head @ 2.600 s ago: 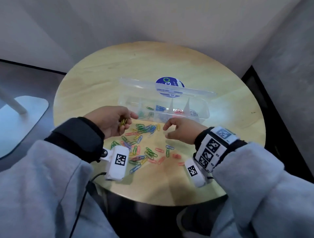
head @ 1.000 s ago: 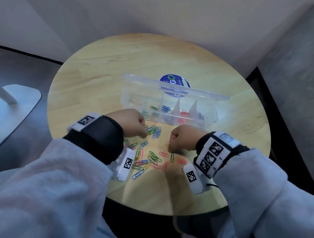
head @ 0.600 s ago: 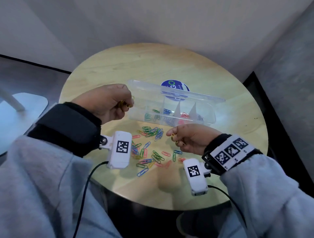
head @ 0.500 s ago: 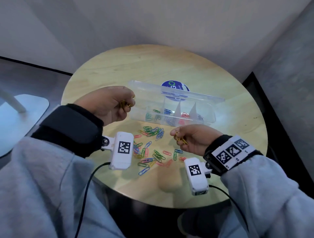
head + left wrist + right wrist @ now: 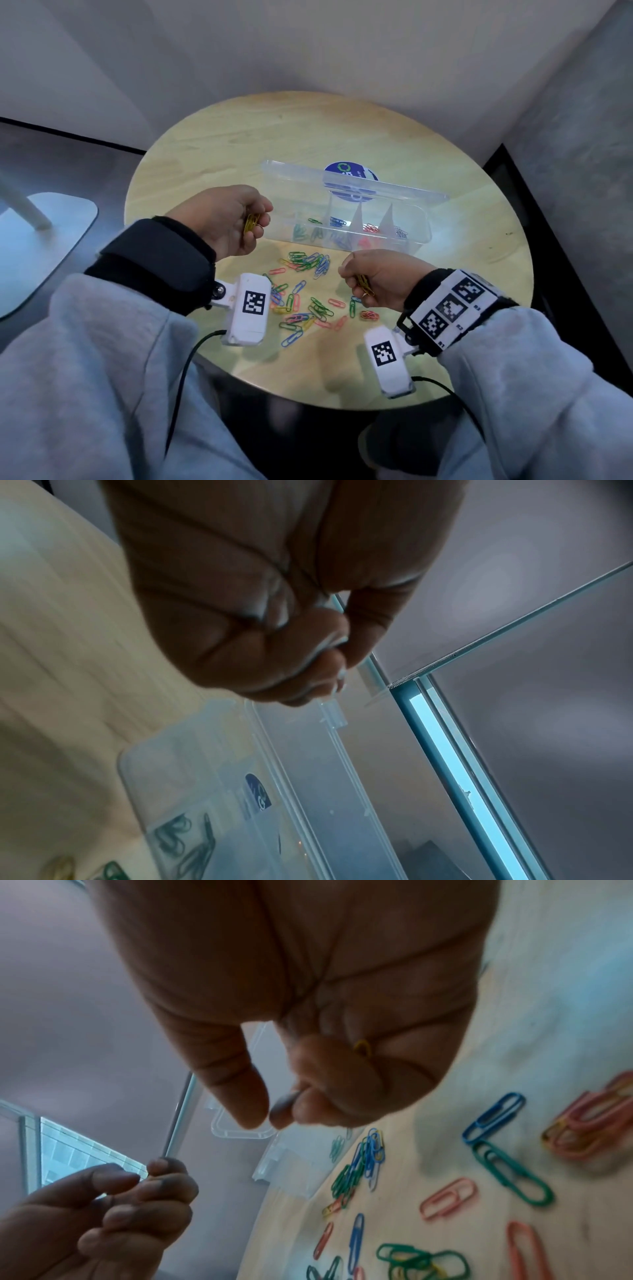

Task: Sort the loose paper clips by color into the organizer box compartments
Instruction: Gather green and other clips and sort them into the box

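Yellow paper clips [image 5: 252, 222] sit bunched in my left hand [image 5: 224, 219], fingers curled round them, raised just left of the clear organizer box [image 5: 416, 236]. On the round wooden desk [image 5: 222, 150] between my hands I see the loose paper clips [image 5: 305, 291] scattered in green, blue, pink and yellow. Green, blue and red clips already lie in separate compartments of the box, whose lid [image 5: 294, 180] stands open behind. My right hand [image 5: 380, 281] hovers near the pile's right edge, fingers closed on a few more yellow clips [image 5: 363, 285].
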